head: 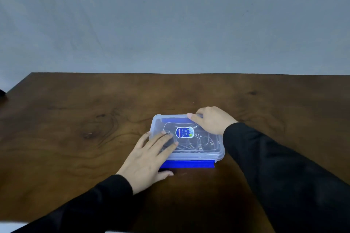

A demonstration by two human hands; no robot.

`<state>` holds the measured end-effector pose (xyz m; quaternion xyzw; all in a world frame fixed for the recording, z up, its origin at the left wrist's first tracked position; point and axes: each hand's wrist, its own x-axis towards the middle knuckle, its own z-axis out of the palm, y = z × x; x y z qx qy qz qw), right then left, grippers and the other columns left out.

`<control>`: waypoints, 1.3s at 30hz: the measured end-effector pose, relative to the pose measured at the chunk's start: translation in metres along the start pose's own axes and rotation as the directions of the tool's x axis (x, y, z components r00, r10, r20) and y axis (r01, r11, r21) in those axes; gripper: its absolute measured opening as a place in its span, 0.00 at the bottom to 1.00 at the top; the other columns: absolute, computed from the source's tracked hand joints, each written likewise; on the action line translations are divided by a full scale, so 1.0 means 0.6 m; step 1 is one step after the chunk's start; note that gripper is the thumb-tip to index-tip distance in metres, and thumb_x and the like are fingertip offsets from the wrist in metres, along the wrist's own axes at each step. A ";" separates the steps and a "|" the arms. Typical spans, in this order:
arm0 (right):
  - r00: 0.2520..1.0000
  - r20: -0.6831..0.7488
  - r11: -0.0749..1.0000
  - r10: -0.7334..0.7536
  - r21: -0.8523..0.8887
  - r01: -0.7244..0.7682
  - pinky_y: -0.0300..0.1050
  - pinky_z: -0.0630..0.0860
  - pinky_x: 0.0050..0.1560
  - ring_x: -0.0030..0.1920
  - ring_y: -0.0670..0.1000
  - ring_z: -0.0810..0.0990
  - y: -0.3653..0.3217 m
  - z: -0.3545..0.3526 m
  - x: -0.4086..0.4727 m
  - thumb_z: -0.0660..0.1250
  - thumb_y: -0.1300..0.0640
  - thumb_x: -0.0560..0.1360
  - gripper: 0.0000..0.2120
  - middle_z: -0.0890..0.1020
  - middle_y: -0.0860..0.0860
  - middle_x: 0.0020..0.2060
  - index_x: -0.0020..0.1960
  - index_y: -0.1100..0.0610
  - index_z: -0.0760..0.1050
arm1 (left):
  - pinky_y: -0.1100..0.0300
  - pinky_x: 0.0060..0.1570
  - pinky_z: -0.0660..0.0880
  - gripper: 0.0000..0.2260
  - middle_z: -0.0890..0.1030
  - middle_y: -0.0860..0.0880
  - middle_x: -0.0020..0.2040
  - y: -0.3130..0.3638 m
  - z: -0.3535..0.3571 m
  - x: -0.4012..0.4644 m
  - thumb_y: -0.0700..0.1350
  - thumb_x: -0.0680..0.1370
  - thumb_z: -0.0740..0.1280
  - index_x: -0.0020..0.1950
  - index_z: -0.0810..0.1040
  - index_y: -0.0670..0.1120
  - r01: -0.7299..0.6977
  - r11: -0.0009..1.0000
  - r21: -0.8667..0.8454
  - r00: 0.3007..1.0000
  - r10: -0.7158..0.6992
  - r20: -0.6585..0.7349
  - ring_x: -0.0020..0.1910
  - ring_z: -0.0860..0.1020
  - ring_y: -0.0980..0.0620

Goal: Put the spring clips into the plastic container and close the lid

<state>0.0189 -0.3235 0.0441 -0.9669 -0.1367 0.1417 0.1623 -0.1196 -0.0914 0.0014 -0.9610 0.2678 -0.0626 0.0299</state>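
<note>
A clear plastic container [214,152] with a translucent lid and blue latches sits on the brown wooden table. The lid lies on top of it, with a blue oval sticker [185,132] in its middle. Metal spring clips [198,143] show faintly through the lid, inside the box. My left hand [151,155] rests flat on the lid's near left corner, fingers spread. My right hand [212,120] curls over the far right corner, thumb on the far blue latch [174,119]. The near blue latch [188,164] sticks out flat at the front.
The wooden table [75,138] stretches wide to both sides, its far edge against a grey wall [170,24]. A small dark object [2,92] shows at the table's far left edge. Both my arms wear black sleeves.
</note>
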 end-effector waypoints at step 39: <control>0.926 -0.376 0.867 0.044 0.475 0.152 0.41 0.73 0.62 0.62 0.43 0.76 0.035 0.018 -0.013 0.62 0.43 0.82 0.18 0.78 0.40 0.62 0.68 0.48 0.77 | 0.48 0.74 0.56 0.23 0.55 0.63 0.79 -0.033 0.004 -0.026 0.61 0.79 0.58 0.74 0.63 0.63 0.102 0.657 -0.747 0.944 -0.301 -0.136 0.79 0.52 0.55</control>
